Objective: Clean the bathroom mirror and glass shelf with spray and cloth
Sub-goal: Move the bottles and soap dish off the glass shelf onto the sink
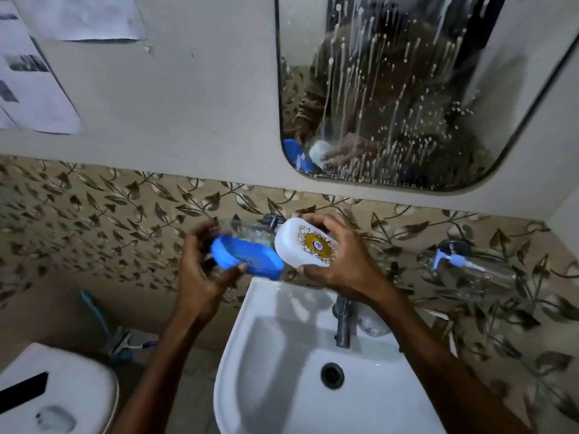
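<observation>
left hand (200, 270) grips blue dish (247, 256), right hand (341, 261) grips white soap box (305, 242) at its 3 o'clock, streaked mirror (407, 89) at 12

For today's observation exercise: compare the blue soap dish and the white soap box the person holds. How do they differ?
The blue soap dish is plain blue; the white soap box bears a gold, ornate label. The left hand grips the dish, the right hand the box. The dish shows its open hollow; the box shows a closed, labelled face. Both are rounded oblongs held tilted above the white sink, close together.
</observation>
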